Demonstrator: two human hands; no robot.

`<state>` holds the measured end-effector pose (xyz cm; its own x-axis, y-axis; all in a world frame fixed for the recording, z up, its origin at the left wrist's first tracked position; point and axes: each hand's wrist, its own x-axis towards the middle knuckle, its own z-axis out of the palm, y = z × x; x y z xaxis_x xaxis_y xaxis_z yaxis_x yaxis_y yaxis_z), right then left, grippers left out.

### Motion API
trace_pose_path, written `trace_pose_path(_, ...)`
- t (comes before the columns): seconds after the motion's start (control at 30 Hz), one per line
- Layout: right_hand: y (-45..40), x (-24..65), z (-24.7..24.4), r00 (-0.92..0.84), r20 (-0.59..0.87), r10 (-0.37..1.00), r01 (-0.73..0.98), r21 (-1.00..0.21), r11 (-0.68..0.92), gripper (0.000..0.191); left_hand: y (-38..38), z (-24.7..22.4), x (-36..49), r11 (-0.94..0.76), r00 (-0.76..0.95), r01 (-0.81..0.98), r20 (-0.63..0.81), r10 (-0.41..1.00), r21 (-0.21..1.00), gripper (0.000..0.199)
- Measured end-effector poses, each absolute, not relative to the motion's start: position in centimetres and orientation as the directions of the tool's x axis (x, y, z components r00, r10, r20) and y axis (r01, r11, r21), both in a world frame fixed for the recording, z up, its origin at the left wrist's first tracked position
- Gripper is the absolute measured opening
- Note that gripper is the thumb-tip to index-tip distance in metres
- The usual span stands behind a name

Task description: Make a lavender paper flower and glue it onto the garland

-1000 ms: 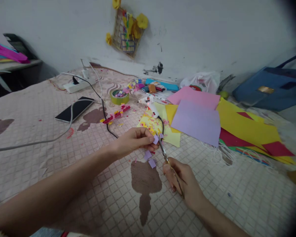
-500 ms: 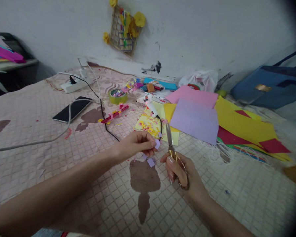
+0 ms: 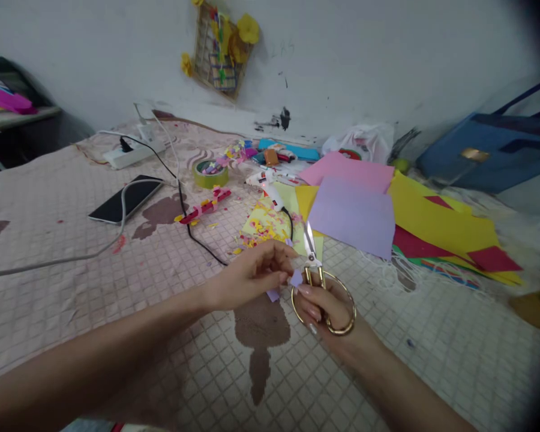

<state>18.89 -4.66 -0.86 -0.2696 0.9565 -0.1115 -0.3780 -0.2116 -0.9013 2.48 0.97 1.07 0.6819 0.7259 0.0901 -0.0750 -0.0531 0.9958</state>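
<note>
Between my two hands is a small piece of purple paper (image 3: 296,278). The thumb and fingers of my left hand (image 3: 261,270) are closed at its left edge. My right hand (image 3: 330,306) grips a pair of gold-handled scissors (image 3: 312,259), blades pointing away from me, and its thumb and finger touch the paper's lower right edge. Another purple paper piece (image 3: 273,295) lies on the cloth below my left hand. Just beyond, yellow and pink scraps (image 3: 265,229) cover a pale yellow sheet, and a white glue gun (image 3: 272,195) lies at its far edge.
A purple sheet (image 3: 353,213) overlaps pink and yellow sheets (image 3: 445,228) at the right, with white string (image 3: 400,270) in front. Left of centre lie a red decorated stick (image 3: 204,207), a roll of green tape (image 3: 210,175), a black phone (image 3: 126,199), cables and a power strip (image 3: 132,155).
My right hand has brought the scissors closer to my left hand and turned them, so the handle loops show. Its fingers now meet the purple piece, which has shifted slightly right and down.
</note>
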Motion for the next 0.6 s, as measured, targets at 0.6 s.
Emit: trace_pose_path(0.6, -4.60, 19.49, -0.28, -0.119, -0.103, 0.988, 0.212, -0.974, -0.076, 0.014, 0.75, 0.80, 2.71, 0.114, 0.661, -0.004, -0.083, 0.745, 0.993, 0.013)
